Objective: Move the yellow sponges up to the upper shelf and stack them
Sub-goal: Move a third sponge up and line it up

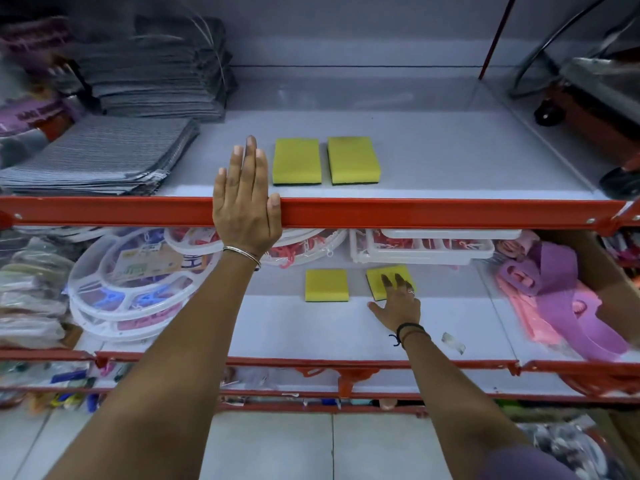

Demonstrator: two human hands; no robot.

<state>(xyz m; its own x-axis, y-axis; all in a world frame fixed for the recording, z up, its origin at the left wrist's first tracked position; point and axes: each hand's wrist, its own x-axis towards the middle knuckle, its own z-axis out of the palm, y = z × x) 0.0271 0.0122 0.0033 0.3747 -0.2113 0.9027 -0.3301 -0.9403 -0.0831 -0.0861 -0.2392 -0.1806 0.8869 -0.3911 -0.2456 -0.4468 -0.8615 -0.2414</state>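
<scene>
- The left hand (pixel 242 199) is laid flat and spread over the red front rail (pixel 415 213) of the upper shelf (pixel 450 161), with nothing held; it appears to serve as a brace and is best kept there while the other hand works.
- Two sponges are seen on the upper shelf near its front edge, side by side and not yet stacked: the left upper sponge (pixel 296 161) just beside the left fingertips (pixel 251 147), the right upper sponge (pixel 353 160) close to it with a narrow gap between.
- On the lower shelf (pixel 294 327), the left lower sponge (pixel 326 285) lies untouched toward the middle.
- The right lower sponge (pixel 388 277) is lying at a slight angle with the fingertips of the right hand (pixel 396 306) laid on top; the hand is open and no grip is closed yet.
- For a good pick, the sponge should be pinched by its edges, drawn toward the front edge, and lifted out around the rail.
- White racks (pixel 422 251) hang low just behind the lower sponges, so headroom there is judged tight.
- Grey cloths (pixel 104 157) fill the upper shelf's left end and purple and pink goods (pixel 561 289) the lower shelf's right end; the stacking spot is left free.
</scene>
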